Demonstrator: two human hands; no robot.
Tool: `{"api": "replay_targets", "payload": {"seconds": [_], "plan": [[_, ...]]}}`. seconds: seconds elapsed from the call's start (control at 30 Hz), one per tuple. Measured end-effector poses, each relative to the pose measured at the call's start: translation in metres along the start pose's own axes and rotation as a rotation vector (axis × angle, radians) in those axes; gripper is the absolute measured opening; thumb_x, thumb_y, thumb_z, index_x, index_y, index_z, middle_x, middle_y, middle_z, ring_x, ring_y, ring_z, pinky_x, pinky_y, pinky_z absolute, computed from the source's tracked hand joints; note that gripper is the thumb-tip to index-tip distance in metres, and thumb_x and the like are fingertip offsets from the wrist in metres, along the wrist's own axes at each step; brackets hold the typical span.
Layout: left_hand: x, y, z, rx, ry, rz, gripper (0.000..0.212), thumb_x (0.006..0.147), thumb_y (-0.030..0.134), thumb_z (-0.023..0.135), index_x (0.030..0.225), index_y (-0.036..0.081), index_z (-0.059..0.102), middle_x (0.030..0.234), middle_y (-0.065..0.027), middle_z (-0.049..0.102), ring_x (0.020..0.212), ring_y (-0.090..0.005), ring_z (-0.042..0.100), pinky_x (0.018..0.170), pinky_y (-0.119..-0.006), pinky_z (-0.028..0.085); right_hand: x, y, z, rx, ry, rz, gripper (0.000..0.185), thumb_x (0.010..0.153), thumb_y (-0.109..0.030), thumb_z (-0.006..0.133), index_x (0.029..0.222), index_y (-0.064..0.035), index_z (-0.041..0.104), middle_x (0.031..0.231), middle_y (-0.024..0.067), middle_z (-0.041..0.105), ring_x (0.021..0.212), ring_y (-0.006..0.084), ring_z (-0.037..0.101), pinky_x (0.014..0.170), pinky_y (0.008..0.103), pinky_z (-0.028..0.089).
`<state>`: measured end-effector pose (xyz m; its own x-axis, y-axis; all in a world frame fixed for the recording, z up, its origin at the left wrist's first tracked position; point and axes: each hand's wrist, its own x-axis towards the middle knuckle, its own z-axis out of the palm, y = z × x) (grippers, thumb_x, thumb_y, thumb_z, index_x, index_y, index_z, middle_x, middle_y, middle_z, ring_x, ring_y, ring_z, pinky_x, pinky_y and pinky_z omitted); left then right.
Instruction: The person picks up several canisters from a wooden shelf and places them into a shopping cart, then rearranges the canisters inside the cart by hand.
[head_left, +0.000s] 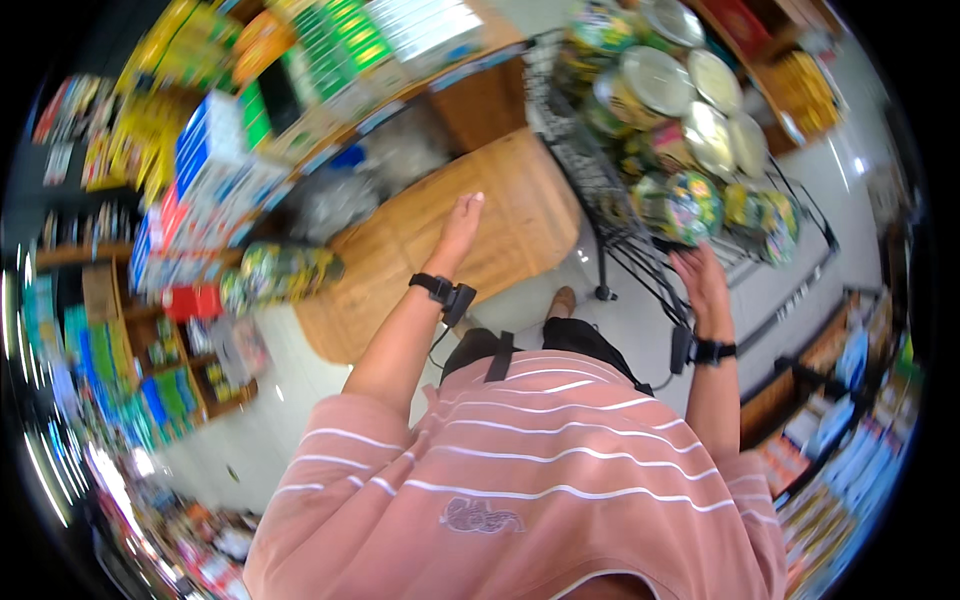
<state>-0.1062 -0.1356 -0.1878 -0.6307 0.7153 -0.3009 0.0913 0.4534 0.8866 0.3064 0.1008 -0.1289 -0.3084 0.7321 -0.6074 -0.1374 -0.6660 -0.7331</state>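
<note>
My left hand (459, 225) is held above a wooden tabletop (517, 202), fingers extended, with nothing in it. My right hand (701, 281) is raised by the near side of a black wire shopping cart (637, 247), its fingertips close to a round, colourful lidded jar (694, 206); whether they touch it is blurred. The cart is piled with several jars with pale round lids (656, 81), some lying on their sides. Another jar (769, 221) lies at the cart's near right. More patterned jars (285, 271) stand at the left end of the tabletop. Both wrists wear black strapped devices.
Shelves with green boxes (330, 52), blue-and-white boxes (214, 142) and yellow packs (176, 45) rise beyond the tabletop. Clear plastic bags (337, 202) lie under the shelf. A further shelf with packaged goods (832, 450) is at the lower right. A wooden rack (124, 322) stands left.
</note>
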Motion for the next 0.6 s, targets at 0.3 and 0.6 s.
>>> {"api": "replay_targets", "payload": {"seconds": [0.3,0.6], "plan": [[-0.118,-0.263,-0.219,-0.101,0.346,-0.603,0.058,0.098,0.054,0.044,0.111,-0.001,0.059,0.102,-0.0184,0.062,0.097,-0.0292,0.059,0.085,-0.037,0.046,-0.047,0.061,0.153,-0.368,-0.271,0.169,0.053,0.102,-0.036,0.05,0.128,0.0105,0.048,0.118,0.0232,0.062,0.102,0.0301,0.065,0.092,0.0409,0.055],[-0.157,-0.336,-0.389,-0.682,0.614,-0.565,0.054,0.096,0.051,0.047,0.12,0.003,0.052,0.112,-0.0118,0.057,0.1,-0.0241,0.056,0.082,-0.039,0.046,-0.079,0.212,0.389,-0.693,-0.658,0.362,0.052,0.102,-0.039,0.05,0.129,0.005,0.051,0.12,0.02,0.064,0.104,0.0282,0.066,0.092,0.039,0.055]]}}
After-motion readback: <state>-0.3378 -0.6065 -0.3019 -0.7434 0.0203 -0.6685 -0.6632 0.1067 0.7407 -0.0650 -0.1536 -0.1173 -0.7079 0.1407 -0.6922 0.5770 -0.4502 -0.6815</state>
